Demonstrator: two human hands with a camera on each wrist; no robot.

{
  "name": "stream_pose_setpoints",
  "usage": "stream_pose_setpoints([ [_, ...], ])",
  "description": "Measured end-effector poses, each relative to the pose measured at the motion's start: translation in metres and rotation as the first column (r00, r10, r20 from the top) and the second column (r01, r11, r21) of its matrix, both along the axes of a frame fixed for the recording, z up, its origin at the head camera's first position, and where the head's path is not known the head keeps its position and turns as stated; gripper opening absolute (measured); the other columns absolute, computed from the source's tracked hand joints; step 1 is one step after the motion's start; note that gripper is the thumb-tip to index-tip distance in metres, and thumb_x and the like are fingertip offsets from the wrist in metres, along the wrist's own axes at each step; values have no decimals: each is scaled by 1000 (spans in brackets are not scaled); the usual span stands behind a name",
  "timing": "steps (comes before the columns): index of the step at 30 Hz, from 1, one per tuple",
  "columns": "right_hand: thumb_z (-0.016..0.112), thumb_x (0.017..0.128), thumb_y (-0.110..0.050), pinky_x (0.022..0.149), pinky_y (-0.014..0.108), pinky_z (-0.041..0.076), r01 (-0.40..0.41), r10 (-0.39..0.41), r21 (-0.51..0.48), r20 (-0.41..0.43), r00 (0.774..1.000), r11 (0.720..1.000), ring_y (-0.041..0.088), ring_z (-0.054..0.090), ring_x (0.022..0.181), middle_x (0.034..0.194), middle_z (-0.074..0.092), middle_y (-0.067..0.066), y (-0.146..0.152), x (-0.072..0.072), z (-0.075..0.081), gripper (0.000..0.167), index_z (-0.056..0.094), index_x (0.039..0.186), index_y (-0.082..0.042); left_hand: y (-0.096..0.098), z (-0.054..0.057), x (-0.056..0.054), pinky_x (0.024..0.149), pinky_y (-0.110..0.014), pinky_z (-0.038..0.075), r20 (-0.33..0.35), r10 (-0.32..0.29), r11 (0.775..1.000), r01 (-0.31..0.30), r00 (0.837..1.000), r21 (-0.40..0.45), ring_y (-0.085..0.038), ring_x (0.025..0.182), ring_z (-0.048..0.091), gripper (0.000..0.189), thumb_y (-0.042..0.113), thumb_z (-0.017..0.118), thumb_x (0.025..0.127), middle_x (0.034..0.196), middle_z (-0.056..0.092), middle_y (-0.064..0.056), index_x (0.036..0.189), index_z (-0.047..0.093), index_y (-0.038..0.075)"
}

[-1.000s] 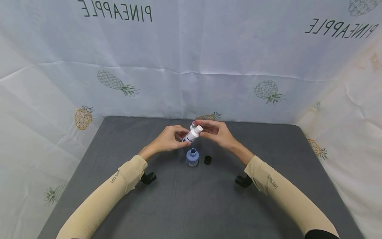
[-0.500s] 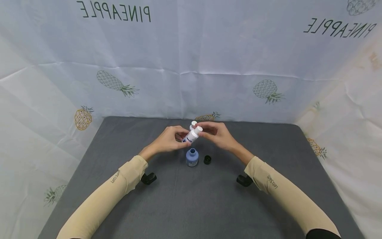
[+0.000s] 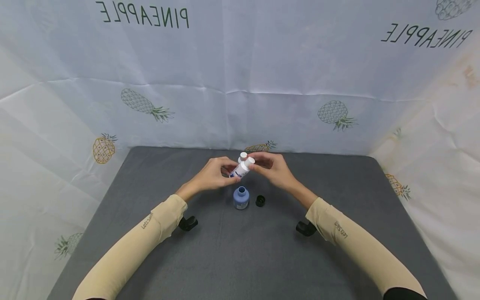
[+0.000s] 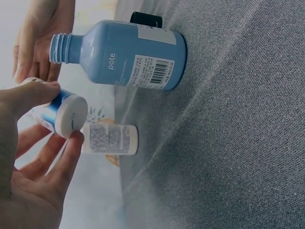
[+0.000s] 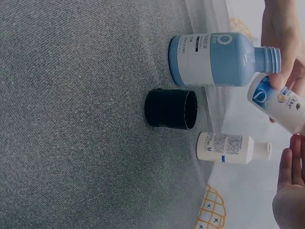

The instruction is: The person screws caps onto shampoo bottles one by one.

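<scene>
My left hand [image 3: 215, 175] grips a small white-and-blue Dove bottle [image 5: 279, 100], thumb on one side and fingers on the other. It is held tilted above the table, its white cap [image 3: 249, 162] pointing up and right. At that cap, the thumb and fingers of my right hand [image 3: 275, 168] pinch from the right. Below the hands stands an uncapped blue bottle [image 3: 241, 200], its threaded neck showing. A black screw cap [image 3: 260, 201] lies just right of it. Behind the held bottle stands another white bottle [image 5: 224, 148], mostly hidden in the head view.
Grey cloth [image 3: 240, 258] covers the table, and a pineapple-print curtain [image 3: 225, 116] hangs along its back and sides. Black wrist cameras stick out under the left sleeve [image 3: 165, 216] and the right sleeve [image 3: 330, 221].
My right fingers have shifted slightly off the rear bottle's top, which shows more fully now. The left hand keeps its grip on the tilted bottle; the things on the table stay put.
</scene>
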State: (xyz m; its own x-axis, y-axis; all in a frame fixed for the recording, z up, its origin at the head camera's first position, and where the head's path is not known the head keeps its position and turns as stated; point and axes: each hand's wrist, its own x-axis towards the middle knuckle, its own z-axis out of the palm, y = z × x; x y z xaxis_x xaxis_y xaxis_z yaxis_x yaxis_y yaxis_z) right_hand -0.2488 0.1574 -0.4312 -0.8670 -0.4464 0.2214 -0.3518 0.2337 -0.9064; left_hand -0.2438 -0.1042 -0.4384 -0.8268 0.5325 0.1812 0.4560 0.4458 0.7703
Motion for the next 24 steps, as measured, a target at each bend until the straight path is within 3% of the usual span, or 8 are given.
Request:
stream_pose_setpoints([
  [9, 75, 102, -8, 96, 25, 65, 1, -1, -13, -19, 1000, 1000, 22, 76, 116, 137, 74, 20, 1, 0, -4, 35, 72, 137, -3, 1, -5, -2, 91, -48, 69, -18, 0, 1000, 0, 1000, -3, -31, 105, 76, 40, 15, 85, 94, 115, 75, -18, 128, 75, -4],
  [16, 75, 103, -9, 99, 27, 64, -5, 5, -12, -16, 1000, 1000, 32, 74, 122, 139, 74, 18, 1, 0, -5, 35, 72, 137, -5, 2, -6, -2, 91, -43, 69, -15, 5, 1000, -5, 1000, -14, -30, 104, 76, 39, 15, 85, 94, 114, 75, -17, 128, 76, -2],
  [24, 75, 103, -8, 108, 38, 63, -10, 10, -10, -5, 1000, 1000, 38, 71, 131, 144, 71, 20, 2, 2, -8, 40, 69, 142, 1, 4, -8, -3, 92, -36, 69, 6, -8, 999, 8, 1000, -38, -26, 106, 77, 37, 16, 85, 95, 114, 75, -15, 127, 77, 0],
])
